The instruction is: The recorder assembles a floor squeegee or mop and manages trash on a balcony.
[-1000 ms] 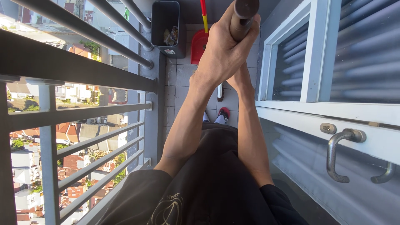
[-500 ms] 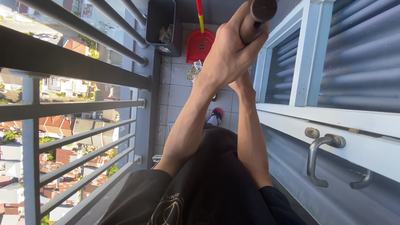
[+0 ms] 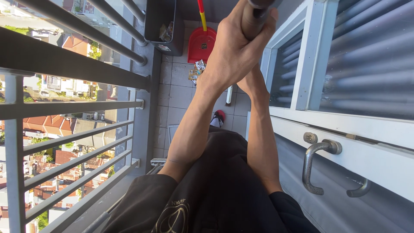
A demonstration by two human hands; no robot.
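My left hand (image 3: 237, 47) is closed around the top of a dark brown broom handle (image 3: 254, 19) near the upper edge of the view. My right hand (image 3: 252, 84) sits just below it on the same handle, mostly hidden behind my left hand and wrist. A pale stretch of the handle (image 3: 230, 95) shows lower down, reaching toward the tiled balcony floor (image 3: 177, 95). A few scraps of litter (image 3: 196, 72) lie on the tiles in front of a red dustpan (image 3: 201, 45).
A dark bin (image 3: 166, 26) stands at the far end beside the dustpan. A grey metal railing (image 3: 73, 108) runs along the left, with rooftops far below. A white louvred door with a metal handle (image 3: 319, 168) lines the right. My red shoe (image 3: 218, 117) is on the tiles.
Both hands have stayed on the handle and shifted slightly up and right in the view. The litter by the dustpan has come into sight, and the door handle sits further left.
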